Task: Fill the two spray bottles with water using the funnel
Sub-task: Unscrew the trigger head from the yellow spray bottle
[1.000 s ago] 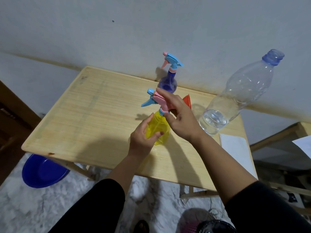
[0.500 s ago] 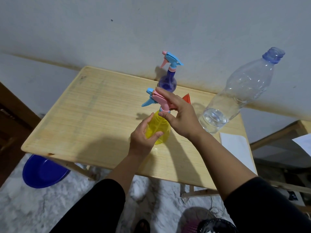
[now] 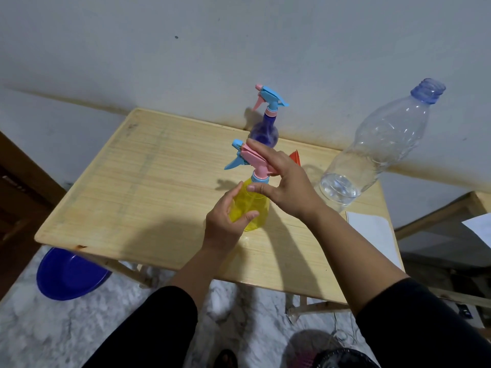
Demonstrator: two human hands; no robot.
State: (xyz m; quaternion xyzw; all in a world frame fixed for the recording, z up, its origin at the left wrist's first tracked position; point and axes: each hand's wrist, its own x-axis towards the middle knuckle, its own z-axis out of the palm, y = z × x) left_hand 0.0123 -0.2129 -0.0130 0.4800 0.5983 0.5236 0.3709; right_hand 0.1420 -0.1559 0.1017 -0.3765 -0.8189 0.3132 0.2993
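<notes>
Left hand (image 3: 225, 221) grip wraps yellow spray bottle (image 3: 249, 205) mid-desk (image 3: 132, 181), right hand (image 3: 287, 187) grip pinches its pink trigger head (image 3: 255, 160), barely turned since a second ago, so cap likely still on; funnel (image 3: 295, 158) behind, unused.

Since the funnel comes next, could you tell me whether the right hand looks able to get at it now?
Probably yes: the red funnel lies just behind the right hand, nothing between, though that hand must first release the yellow bottle's spray head.
</notes>
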